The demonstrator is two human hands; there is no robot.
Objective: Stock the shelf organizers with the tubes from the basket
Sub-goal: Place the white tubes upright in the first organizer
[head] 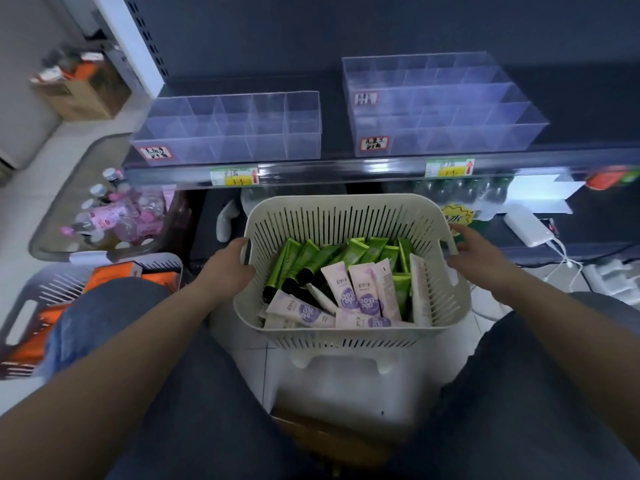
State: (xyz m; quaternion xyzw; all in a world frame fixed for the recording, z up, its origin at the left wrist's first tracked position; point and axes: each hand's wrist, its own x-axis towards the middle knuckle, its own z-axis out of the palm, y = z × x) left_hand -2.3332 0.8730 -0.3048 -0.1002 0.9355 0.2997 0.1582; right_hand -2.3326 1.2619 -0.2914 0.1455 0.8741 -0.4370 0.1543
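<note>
Presently, basket [332, 216] of green tubes [353, 252] and pink tubes [346, 289] is gripped at left rim by left hand [227, 263]; right hand [478, 254] is held, fingers spread, beside right rim.

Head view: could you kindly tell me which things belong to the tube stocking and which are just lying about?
For the job: cream slotted plastic basket, green plastic tubes, pink-and-purple plastic tubes, clear plastic shelf organizers, left and right.
Lying about: pink-labelled clear bottles, white rectangular power bank, brown cardboard box, grey slotted basket.
</note>
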